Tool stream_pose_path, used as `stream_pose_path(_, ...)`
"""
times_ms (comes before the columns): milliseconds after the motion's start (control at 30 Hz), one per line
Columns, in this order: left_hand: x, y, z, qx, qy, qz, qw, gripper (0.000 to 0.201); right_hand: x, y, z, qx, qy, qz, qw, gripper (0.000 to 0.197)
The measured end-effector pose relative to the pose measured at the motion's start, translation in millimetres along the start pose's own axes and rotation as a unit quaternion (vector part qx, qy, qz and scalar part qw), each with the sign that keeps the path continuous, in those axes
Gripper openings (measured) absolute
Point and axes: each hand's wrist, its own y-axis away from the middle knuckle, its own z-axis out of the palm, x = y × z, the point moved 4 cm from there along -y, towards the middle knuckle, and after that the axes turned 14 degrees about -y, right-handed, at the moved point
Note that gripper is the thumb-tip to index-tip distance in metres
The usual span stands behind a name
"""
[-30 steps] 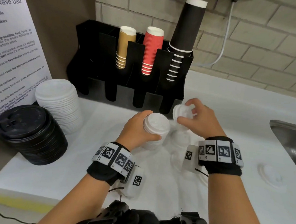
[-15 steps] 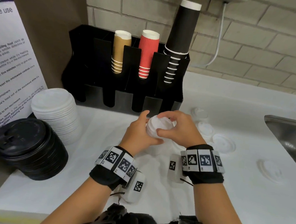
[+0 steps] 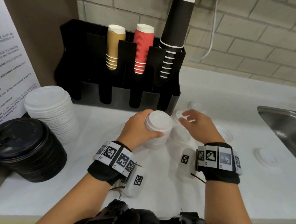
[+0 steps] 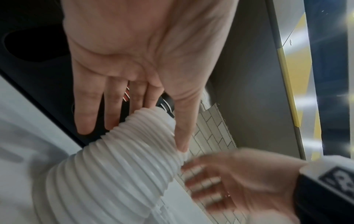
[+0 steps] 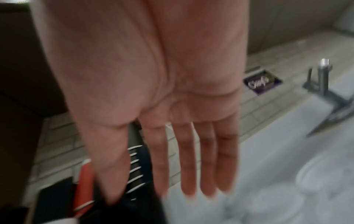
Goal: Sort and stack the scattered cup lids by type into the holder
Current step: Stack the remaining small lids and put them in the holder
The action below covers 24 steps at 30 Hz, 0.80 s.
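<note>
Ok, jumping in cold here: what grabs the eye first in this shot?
The left hand gripping a tall stack of small white lids at counter centre, the right hand open over loose lids beside it. Behind stands the black holder with gold, red and black cups; big white and black lid stacks sit left.

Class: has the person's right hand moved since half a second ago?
Yes. The right hand has left the lid stack, going right, away from the black holder.

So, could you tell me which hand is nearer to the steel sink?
Right. The right hand hovers open above loose white lids, on the steel sink's side; the left hand grips the small lid stack, farther away.
</note>
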Motion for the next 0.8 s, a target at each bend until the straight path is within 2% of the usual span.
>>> stream_pose_path(100,0.9,1.3,1.6,-0.008,0.005,0.003,1.000,0.065,27.1,12.5,-9.9,-0.073,0.112,0.129,0.983,0.044)
stream_pose_path(167,-0.1,1.5,3.3,-0.011,0.008,-0.001,1.000,0.066,35.5,22.3,-8.5,-0.105,0.122,0.175,0.971,0.056)
stream_pose_path(233,-0.7,2.1,4.0,-0.007,0.018,-0.006,1.000,0.066,39.0,28.2,-2.8,-0.125,0.140,0.192,0.963,0.063)
stream_pose_path(433,-0.6,3.2,5.8,-0.003,0.028,-0.010,1.000,0.065,42.0,33.0,11.5,-0.154,0.187,0.186,0.952,0.072)
stream_pose_path(600,0.0,4.3,6.4,-0.001,0.028,-0.008,1.000,0.067,41.9,34.9,8.0,-0.151,0.184,0.176,0.955,0.063)
stream_pose_path(700,-1.0,3.3,6.2,0.011,0.030,-0.010,0.999,0.068,31.5,34.2,-10.0,-0.118,0.101,0.140,0.978,0.055)
stream_pose_path(800,-2.0,3.1,6.9,0.019,0.034,-0.009,0.999,0.067,8.1,31.6,-24.9,-0.050,-0.015,0.048,0.997,0.048)
